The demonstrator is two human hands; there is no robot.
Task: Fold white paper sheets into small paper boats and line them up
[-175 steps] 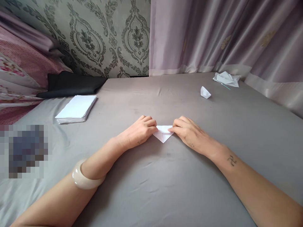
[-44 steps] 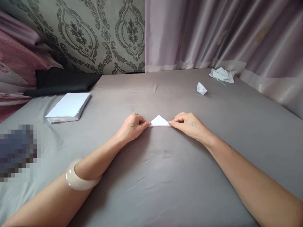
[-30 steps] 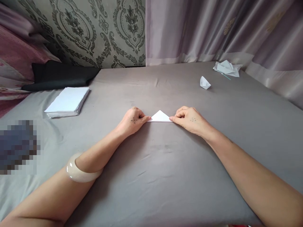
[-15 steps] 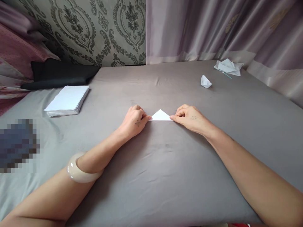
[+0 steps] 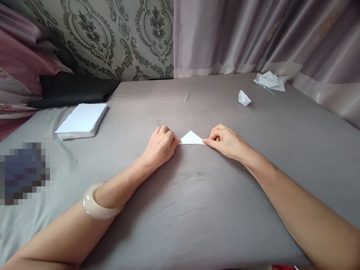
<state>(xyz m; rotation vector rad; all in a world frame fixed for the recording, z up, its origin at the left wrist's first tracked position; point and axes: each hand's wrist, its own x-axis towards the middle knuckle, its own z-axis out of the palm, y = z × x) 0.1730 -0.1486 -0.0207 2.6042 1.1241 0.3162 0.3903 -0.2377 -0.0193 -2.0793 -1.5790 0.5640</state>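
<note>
A white folded sheet of paper (image 5: 191,138) shows as a low triangle, its peak pointing away from me and its long straight edge nearest. My left hand (image 5: 162,146) pinches the left corner between thumb and fingers. At the opposite corner, my right hand (image 5: 223,141) has the paper pinched the same way. Both corners are hidden under the fingertips. The paper is at or just above the grey cloth (image 5: 194,210); I cannot tell which.
A stack of white paper (image 5: 83,119) lies at the left, in front of a black cloth (image 5: 73,90). A small folded paper boat (image 5: 244,98) sits at the back right. Beyond it are more folded papers (image 5: 270,80) and a thin green stick (image 5: 269,90). A blurred-out object (image 5: 25,172) is at far left.
The left hand has turned slightly, its knuckles shifting at the paper's left corner. The right hand and the paper hold nearly the same position; the view has shifted a little.
</note>
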